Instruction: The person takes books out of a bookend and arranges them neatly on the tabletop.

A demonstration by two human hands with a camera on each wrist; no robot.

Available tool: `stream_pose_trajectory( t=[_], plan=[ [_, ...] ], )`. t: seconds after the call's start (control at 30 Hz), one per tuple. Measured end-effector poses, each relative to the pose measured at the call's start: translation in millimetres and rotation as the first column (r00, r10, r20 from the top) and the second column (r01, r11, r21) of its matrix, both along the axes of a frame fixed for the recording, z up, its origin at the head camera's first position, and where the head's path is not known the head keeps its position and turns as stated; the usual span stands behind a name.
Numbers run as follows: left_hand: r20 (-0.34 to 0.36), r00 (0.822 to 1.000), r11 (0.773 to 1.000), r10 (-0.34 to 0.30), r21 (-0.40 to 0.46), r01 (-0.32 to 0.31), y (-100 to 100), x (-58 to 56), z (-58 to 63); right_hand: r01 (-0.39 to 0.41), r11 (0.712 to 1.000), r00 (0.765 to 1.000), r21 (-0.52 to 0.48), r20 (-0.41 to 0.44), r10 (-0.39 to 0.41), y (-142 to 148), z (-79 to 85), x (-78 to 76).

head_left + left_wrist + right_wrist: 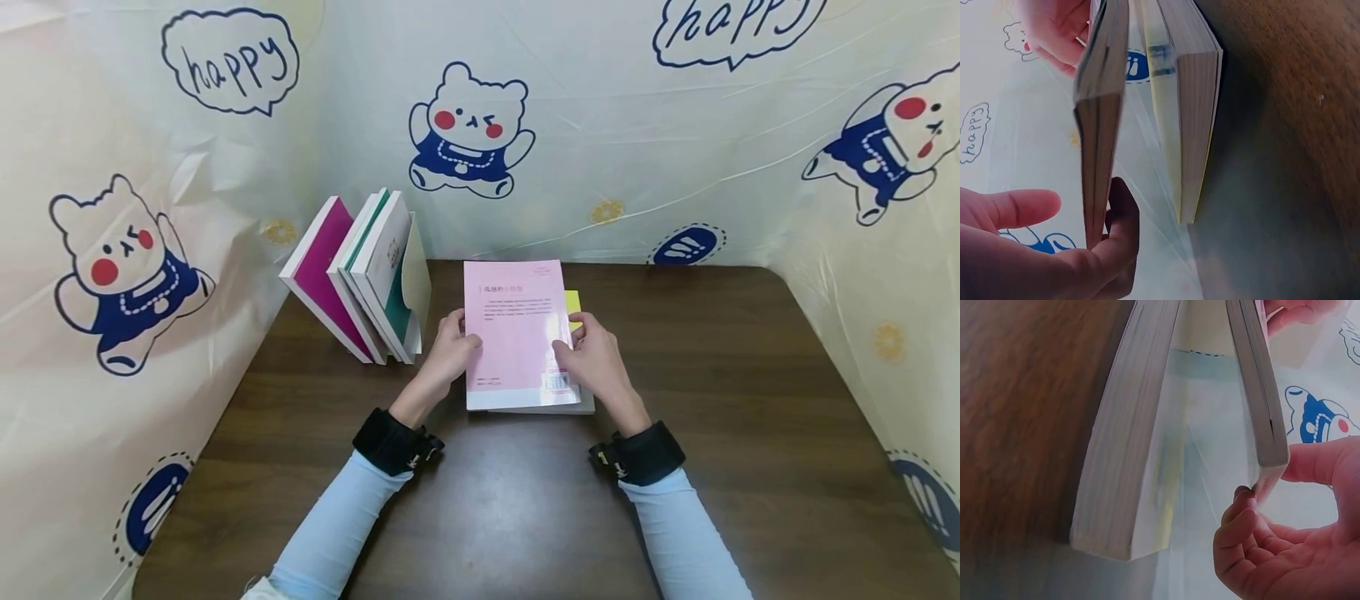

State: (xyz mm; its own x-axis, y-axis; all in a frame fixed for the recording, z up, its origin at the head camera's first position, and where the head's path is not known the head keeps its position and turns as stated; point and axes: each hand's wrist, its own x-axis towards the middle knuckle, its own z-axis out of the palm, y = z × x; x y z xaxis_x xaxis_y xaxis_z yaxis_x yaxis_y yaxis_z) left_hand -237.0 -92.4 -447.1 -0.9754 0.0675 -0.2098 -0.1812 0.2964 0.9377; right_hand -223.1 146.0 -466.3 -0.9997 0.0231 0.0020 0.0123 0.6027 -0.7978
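A pink paperback book [517, 342] with small print and a barcode is held by its two long sides, one hand at each. My left hand [448, 354] grips the left side, fingers behind the book and thumb toward the front. On the right side, my right hand [597, 357] has its thumb on the cover and its fingers curled behind. Both wrist views show the pink book [1102, 125] raised off a thicker book [1116, 456], which lies on the table. Only a yellow patch and a pale lower edge of that thicker book show in the head view.
Left of the hands, several books [375, 275] lean upright against a cream bookend [417, 283]; a magenta cover [324, 267] faces outward at the left end. The dark wooden table [750, 400] is bordered by a printed cloth [600, 150] at the back and sides.
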Motion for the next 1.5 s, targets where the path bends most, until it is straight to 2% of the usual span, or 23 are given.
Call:
stream_pose_trajectory(
  t=[0.23,0.37,0.6,0.83,1.07,1.23,1.5],
  plan=[
    [0.012,1.0,1.0,-0.019,-0.011,0.019,6.5,-4.6,-4.7,0.006,1.0,1.0,0.028,-0.008,-0.006,5.7,-0.7,-0.5],
    [0.022,1.0,1.0,-0.009,-0.025,0.009,9.9,-5.7,-7.0,0.013,0.999,1.0,0.046,0.009,-0.014,8.0,-2.4,-0.8],
    [0.034,0.999,0.999,0.002,0.041,-0.003,14.5,-7.7,-9.7,0.014,0.997,0.998,0.076,0.061,-0.019,10.1,-3.9,-1.1],
    [0.026,0.999,1.0,-0.024,0.012,0.024,16.1,-8.7,-14.6,0.013,0.995,0.996,0.098,0.089,-0.022,12.6,-8.1,-3.7],
    [0.034,0.998,0.998,-0.061,0.0,0.061,16.8,-8.8,-17.8,0.014,0.994,0.997,0.111,0.076,-0.022,15.6,-9.4,-5.1],
    [0.03,0.994,0.994,-0.104,-0.018,0.104,17.6,-7.2,-18.2,0.019,0.993,0.997,0.118,0.076,-0.028,17.0,-9.3,-6.5],
    [0.052,0.991,0.99,-0.126,-0.055,0.129,18.0,-5.4,-19.1,0.017,0.993,0.996,0.12,0.085,-0.027,18.9,-12.7,-6.7]
  ],
)
